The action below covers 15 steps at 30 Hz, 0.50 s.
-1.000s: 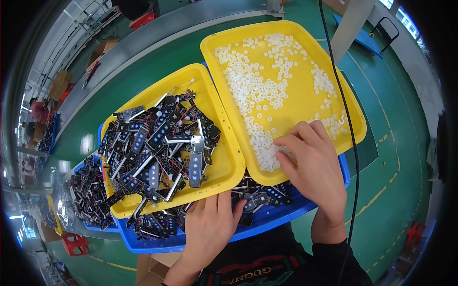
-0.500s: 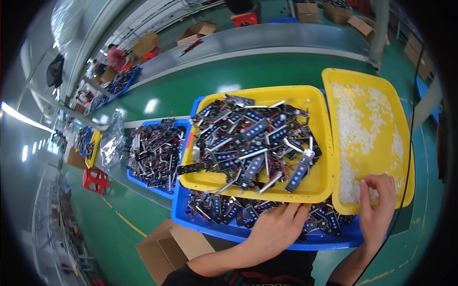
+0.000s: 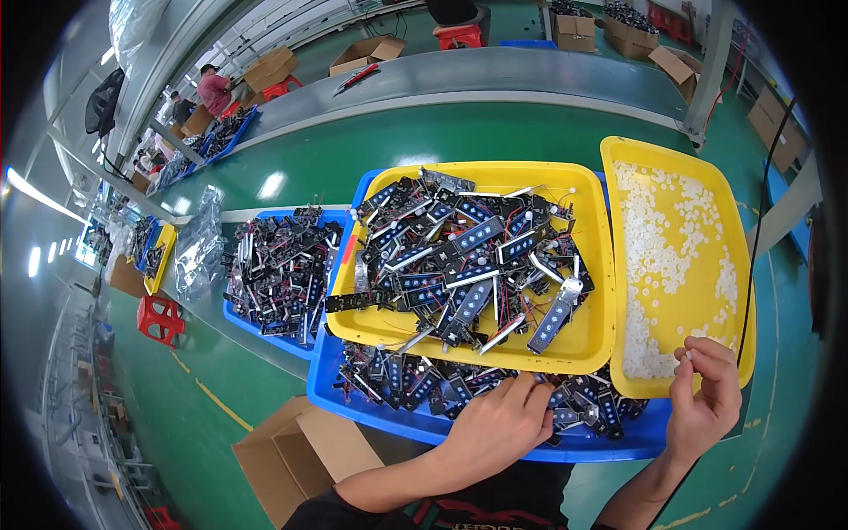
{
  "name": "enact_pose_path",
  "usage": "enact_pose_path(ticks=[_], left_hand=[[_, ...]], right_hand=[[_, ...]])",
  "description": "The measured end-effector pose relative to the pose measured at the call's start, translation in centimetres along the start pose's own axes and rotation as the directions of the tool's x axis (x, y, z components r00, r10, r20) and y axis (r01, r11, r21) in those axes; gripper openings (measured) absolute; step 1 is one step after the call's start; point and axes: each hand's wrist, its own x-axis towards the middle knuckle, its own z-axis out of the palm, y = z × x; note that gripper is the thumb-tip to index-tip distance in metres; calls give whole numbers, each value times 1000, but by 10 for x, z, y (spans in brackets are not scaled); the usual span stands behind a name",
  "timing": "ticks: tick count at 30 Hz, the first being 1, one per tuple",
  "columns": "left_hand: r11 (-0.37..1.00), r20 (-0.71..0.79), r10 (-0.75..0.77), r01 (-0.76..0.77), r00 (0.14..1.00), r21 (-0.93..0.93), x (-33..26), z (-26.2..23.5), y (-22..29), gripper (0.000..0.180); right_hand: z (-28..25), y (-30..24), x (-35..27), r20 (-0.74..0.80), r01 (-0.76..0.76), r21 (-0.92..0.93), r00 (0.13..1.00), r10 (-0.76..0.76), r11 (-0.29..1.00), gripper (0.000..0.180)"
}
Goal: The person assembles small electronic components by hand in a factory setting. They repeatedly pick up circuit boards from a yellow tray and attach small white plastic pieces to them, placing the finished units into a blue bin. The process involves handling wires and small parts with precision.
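Note:
My right hand (image 3: 707, 397) is at the near edge of the right-hand yellow tray (image 3: 618, 265), thumb and forefinger pinched around a tiny white plastic piece. Loose white plastic pieces (image 3: 658, 265), some ring-shaped, are scattered over that tray. My left hand (image 3: 499, 415) is just below the larger yellow tray (image 3: 481, 352), over the blue bin (image 3: 353, 393). Its fingers curl down among black strip-like electronic modules (image 3: 424, 389); their tips are hidden, so what they hold does not show. More modules (image 3: 473, 305), with lens rows, thin wires and silver strips, are heaped in the larger yellow tray.
A second blue bin (image 3: 265, 327) of modules stands to the left, beside a clear plastic bag (image 3: 199, 256). An open cardboard box (image 3: 296, 459) is at the lower left. A dark cable (image 3: 758, 238) hangs down the right side. Beyond the green tabletop (image 3: 442, 132) runs a grey conveyor (image 3: 477, 79).
My right hand has lifted slightly from the white pieces toward the tray's near edge, its pinch now showing a white bit. My left hand stays low by the bin. The whole view has shifted slightly.

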Motion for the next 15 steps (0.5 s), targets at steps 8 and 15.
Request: enact_pose_path(ticks=[8, 15], left_hand=[[994, -77, -88, 82, 993, -75, -1, -22, 5, 33], [812, 116, -219, 247, 969, -529, -2, -46, -8, 29]], right_hand=[[-3, 3, 1, 100, 52, 8, 994, -52, 999, 29], [13, -15, 3, 98, 66, -34, 993, -63, 997, 24]])
